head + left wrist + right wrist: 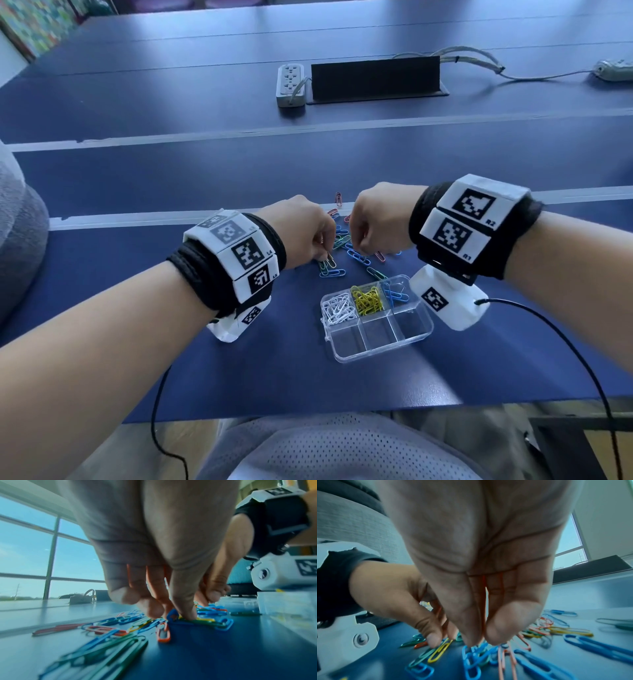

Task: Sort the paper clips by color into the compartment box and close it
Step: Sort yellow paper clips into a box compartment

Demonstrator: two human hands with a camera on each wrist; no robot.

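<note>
Loose paper clips (346, 246) in blue, green, red and yellow lie on the dark blue table (171, 342). My left hand (323, 255) reaches down at the pile's left side, its curled fingers pinching a yellow clip (440, 651). My right hand (481, 642) comes down from the right, thumb and forefinger closing together on a blue clip (471, 654). Nearer to me stands the clear compartment box (416, 337), lid not seen. Its far row holds white clips (339, 308), yellow clips (368, 299) and blue clips (394, 294). The near row shows nothing inside.
A grey power strip (290, 85) and a raised black panel (375, 78) sit far back on the table, with cables running right. The wrist cameras' black cables (565, 342) trail over the table's front edge (308, 416). A grey cushion (17, 222) is at the left.
</note>
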